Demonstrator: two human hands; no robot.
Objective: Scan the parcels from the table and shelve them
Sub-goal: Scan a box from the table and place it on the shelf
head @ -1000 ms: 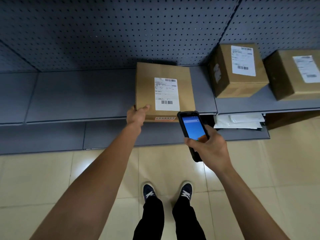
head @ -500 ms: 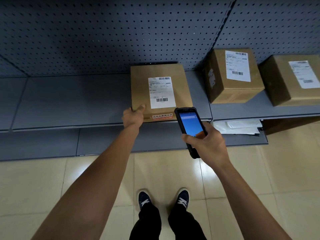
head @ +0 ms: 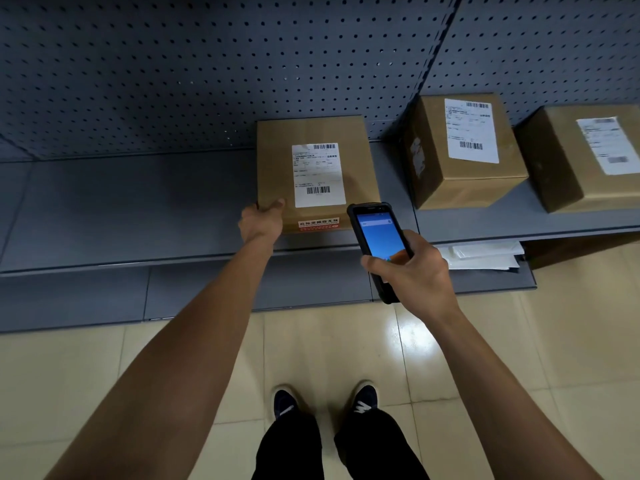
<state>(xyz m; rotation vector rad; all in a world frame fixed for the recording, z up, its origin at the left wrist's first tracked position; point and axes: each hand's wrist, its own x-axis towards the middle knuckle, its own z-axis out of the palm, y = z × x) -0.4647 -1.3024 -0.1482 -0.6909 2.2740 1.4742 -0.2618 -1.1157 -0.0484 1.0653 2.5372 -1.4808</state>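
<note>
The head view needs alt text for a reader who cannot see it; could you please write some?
Seen from above, a person's left hand holds the near left corner of a labelled cardboard parcel lying on a grey shelf, while the right hand grips a handheld scanner with a lit blue screen. Two more labelled boxes sit on the shelf to the right.

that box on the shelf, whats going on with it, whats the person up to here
A person stands facing grey shelving. The left hand grips the front left corner of a flat cardboard parcel that lies on the shelf, label up. The right hand holds a handheld scanner, screen lit, just in front of that parcel. Two more labelled boxes sit on the shelf further right, apart from it. Some white papers lie on the lower shelf.
</note>
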